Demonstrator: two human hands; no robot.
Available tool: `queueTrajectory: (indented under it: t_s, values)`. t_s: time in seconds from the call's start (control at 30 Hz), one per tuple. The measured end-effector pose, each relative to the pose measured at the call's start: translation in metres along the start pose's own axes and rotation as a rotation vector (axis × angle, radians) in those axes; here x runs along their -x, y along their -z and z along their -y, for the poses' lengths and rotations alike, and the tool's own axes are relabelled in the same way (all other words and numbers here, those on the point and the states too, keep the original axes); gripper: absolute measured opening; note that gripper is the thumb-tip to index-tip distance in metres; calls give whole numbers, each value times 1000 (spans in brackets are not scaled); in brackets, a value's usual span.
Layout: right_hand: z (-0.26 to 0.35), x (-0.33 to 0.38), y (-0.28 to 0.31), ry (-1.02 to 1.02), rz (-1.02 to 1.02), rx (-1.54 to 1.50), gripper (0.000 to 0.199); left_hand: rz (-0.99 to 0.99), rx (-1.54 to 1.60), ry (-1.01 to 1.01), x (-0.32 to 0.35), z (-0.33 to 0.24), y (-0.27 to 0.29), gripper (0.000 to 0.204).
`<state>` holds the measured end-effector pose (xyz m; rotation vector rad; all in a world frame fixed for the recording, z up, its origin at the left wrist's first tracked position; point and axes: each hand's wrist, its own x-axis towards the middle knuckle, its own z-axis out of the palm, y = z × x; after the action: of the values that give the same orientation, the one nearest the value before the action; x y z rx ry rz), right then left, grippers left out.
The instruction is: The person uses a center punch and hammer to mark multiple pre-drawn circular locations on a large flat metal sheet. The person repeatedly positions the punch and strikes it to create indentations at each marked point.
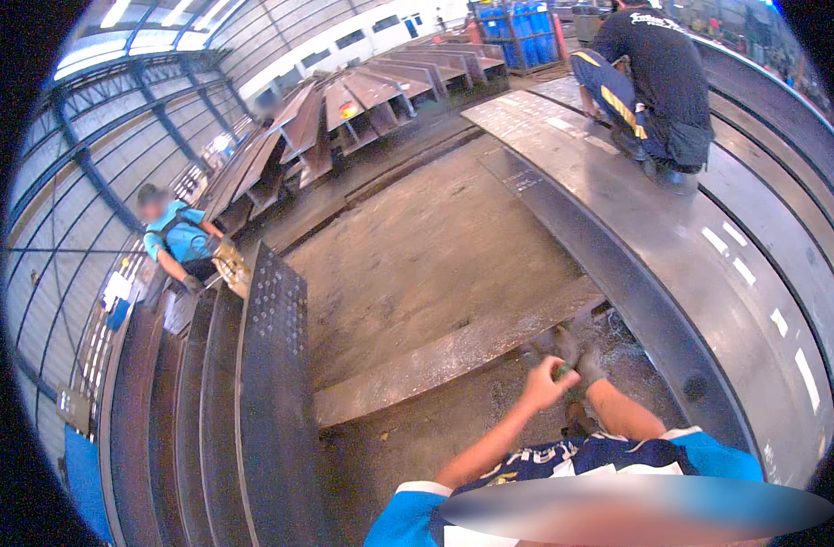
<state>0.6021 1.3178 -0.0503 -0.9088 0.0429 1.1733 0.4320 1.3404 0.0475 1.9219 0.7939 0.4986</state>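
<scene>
My left hand (545, 387) is bare and reaches out in front of my body. Its thumb and fingers are pinched together on a small green thing (562, 371), too small to name. Close beside it is my right hand (588, 366), which looks covered by a dark greyish glove. The right fingers blend into the dark ground behind, so their pose does not show. Just beyond both hands lies a flat, rust-stained steel beam (463, 351), crossing from left to right.
Long steel beams (221, 383) and a plate with many holes (276, 305) stand at left, near a person in blue (175, 237). A wide steel plate (645, 219) runs along the right, where another person in black (658, 82) crouches. More beams (362, 96) lie behind.
</scene>
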Motion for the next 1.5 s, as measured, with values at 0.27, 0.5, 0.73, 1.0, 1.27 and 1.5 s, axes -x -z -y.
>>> queueTrajectory:
  t_s: [0.27, 0.5, 0.73, 1.0, 1.27, 1.5]
  values:
    - [-56, 136, 86, 78, -315, -97, 49, 375, 34, -222, 104, 4, -62, 72]
    - [-50, 236, 134, 305, -653, -131, 46, 391, -42, -47, 157, -2, -161, 28]
    - [-40, 350, 225, 408, -1331, 9, 43, 720, -324, -392, 217, -46, -320, 14]
    - [-69, 607, 336, 200, -1701, -31, 39, 1061, -593, -574, 448, -160, -430, 22]
    - [-129, 827, 419, -12, -1391, 373, 35, 1253, -456, -512, 633, -192, -505, 21]
    - [-73, 873, 503, -395, -1215, 1194, 35, 1390, -208, 92, 684, -224, -639, 45]
